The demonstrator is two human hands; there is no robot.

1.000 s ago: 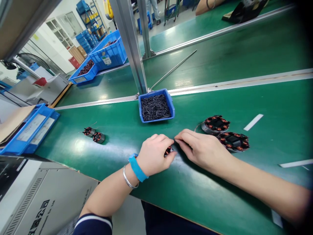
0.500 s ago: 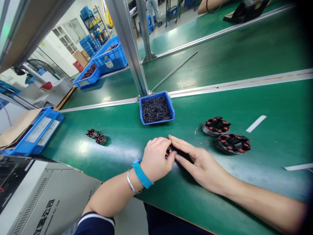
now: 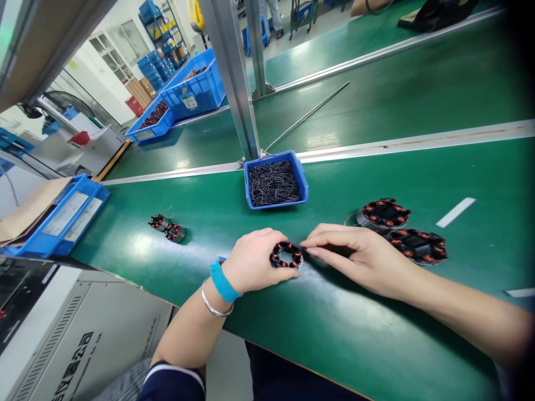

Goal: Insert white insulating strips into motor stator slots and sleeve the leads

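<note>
Left grip [image 3: 256, 260] around stator [image 3: 276, 257]; lettered cabinet [image 3: 104, 320]

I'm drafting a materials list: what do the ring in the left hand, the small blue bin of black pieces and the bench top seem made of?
Ring: probably copper windings, orange-brown, on a black, plastic-looking frame; finish too small to tell.
Small blue bin: likely plastic, smooth and evenly coloured, with rounded corners.
Bench top: glossy green covering reflecting light, perhaps rubber or vinyl.

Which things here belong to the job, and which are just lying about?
Job:
copper-wound ring, gripped by left hand; right hand beside it
probably black pieces, blue bin, other rings at either side

Just lying about, seemingly:
white strip
thin rod
</note>
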